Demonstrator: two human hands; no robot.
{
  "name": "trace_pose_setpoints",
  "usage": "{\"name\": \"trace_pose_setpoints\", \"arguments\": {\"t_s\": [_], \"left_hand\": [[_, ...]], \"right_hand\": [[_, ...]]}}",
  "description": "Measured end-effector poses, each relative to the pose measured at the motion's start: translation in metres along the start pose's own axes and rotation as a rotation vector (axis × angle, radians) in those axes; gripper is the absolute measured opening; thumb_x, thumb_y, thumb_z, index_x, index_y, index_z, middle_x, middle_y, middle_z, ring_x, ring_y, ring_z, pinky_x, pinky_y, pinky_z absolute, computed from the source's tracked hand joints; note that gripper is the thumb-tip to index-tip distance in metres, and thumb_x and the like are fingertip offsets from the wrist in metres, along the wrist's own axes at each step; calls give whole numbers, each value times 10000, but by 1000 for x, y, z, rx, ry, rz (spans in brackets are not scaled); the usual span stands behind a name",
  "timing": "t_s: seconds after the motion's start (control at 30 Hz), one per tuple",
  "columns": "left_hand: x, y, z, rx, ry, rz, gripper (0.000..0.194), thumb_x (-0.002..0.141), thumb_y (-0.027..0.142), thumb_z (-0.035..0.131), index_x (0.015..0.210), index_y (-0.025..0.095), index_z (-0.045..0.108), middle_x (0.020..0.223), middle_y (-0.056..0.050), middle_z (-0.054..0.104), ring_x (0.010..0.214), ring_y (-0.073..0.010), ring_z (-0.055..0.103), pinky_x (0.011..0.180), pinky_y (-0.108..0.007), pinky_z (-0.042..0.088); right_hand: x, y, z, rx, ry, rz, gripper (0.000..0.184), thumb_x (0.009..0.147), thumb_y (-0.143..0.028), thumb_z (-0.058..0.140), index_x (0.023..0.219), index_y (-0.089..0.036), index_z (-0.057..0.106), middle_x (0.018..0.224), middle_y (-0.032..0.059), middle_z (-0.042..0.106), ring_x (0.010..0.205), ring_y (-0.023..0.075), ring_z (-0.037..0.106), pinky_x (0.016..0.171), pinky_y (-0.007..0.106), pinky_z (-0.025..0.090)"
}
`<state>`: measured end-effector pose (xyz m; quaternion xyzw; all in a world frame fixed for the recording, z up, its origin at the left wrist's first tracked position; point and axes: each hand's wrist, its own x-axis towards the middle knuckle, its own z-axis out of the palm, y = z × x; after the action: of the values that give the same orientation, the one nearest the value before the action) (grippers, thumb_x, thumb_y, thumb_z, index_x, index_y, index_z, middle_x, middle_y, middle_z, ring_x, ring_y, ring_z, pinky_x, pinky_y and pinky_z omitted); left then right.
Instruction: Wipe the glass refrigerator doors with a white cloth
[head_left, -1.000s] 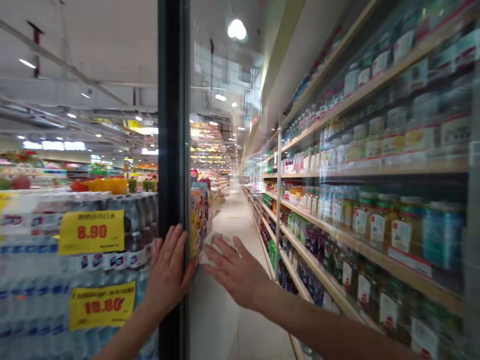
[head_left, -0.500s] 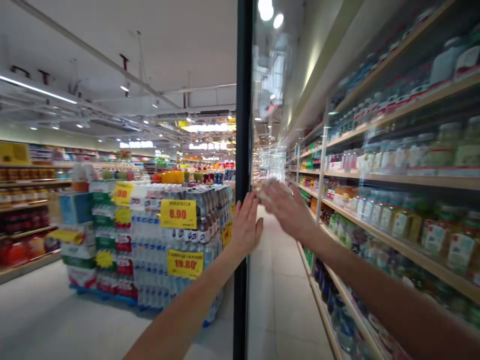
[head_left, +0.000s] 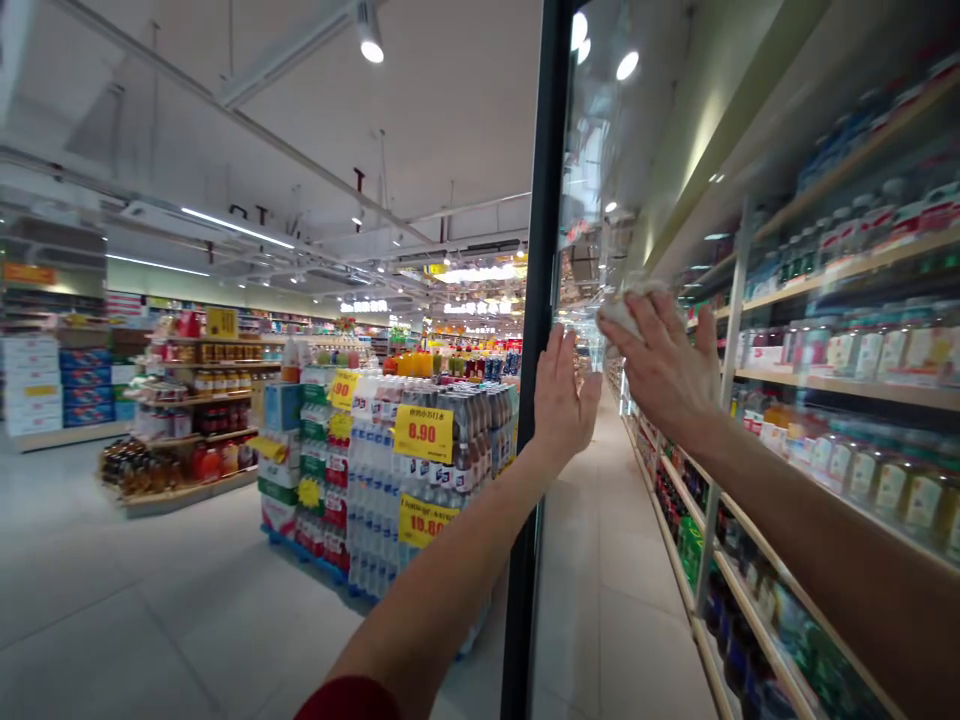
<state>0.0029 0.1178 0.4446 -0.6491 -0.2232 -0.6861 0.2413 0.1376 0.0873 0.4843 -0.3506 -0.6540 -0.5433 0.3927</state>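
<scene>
A glass door (head_left: pixel 574 600) with a dark frame (head_left: pixel 546 200) stands upright in front of me. My left hand (head_left: pixel 562 405) rests at this frame, fingers stretched upward and thumb apart, holding nothing. To its right, my right hand (head_left: pixel 667 365) presses a pale, crumpled cloth (head_left: pixel 621 312) flat against the glass. The fingers lie spread over the cloth, and part of it sticks out past the fingertips on the left. Much of the cloth is hidden under the hand.
Shelves of bottled drinks (head_left: pixel 889 470) run along the right side. Left of the door stands a stack of packed bottles (head_left: pixel 375 500) with yellow price signs (head_left: pixel 424 432). Farther left is a display of jars (head_left: pixel 217 385). Pale floor tiles (head_left: pixel 187 590) cover the ground.
My view has swung left, so the door and the stack sit farther right. My right hand has slid the cloth up and away from the frame. The left hand stays at the frame.
</scene>
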Motion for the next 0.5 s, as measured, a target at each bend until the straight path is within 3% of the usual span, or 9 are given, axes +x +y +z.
{"name": "trace_pose_setpoints", "arguments": {"t_s": [0.1,0.17,0.23,0.3,0.4,0.43,0.5], "left_hand": [[3,-1,8,39,-62,69,536,911,421,236,1374,169,144,1437,-149,237,1345,-206,174,1065,-440,230],[0,-4,10,101,-114,137,552,906,425,259,1375,160,140,1432,-155,249,1345,-211,175,1067,-446,223],[-4,-7,11,149,-132,167,555,905,418,264,1377,154,136,1431,-154,254,1347,-209,168,1069,-445,219],[-6,-7,13,183,-129,166,557,905,410,265,1377,144,137,1432,-153,254,1350,-211,153,1072,-449,212],[-6,-3,17,228,-133,160,563,895,392,302,1376,135,161,1427,-147,268,1352,-225,138,1073,-461,206],[-5,-1,17,242,-132,150,566,890,382,320,1375,134,169,1428,-144,269,1352,-230,135,1073,-465,202],[-5,2,18,260,-127,129,572,882,368,350,1376,136,182,1430,-140,266,1352,-233,133,1074,-465,195]], "right_hand": [[-2,-7,-3,-26,24,70,468,848,-206,436,1309,-260,381,1429,78,313,1329,294,216,1033,565,158],[-23,-6,-10,-41,-26,1,495,837,-187,444,1319,-271,366,1423,61,329,1330,272,228,1041,535,186],[-45,14,-23,-71,-58,-59,496,836,-169,426,1314,-290,371,1408,45,359,1323,236,259,1048,519,184],[-55,51,-40,-151,32,76,449,851,-194,387,1292,-279,409,1390,70,385,1310,227,290,1028,538,172],[-48,93,-62,-270,206,449,435,854,-316,364,1259,-191,460,1398,150,346,1300,288,286,928,569,232],[-44,93,-65,-295,230,511,445,852,-324,360,1261,-179,459,1396,166,340,1299,304,281,917,577,241],[-40,74,-63,-324,174,453,438,857,-268,356,1280,-199,442,1386,168,361,1295,304,298,970,577,235]]}}
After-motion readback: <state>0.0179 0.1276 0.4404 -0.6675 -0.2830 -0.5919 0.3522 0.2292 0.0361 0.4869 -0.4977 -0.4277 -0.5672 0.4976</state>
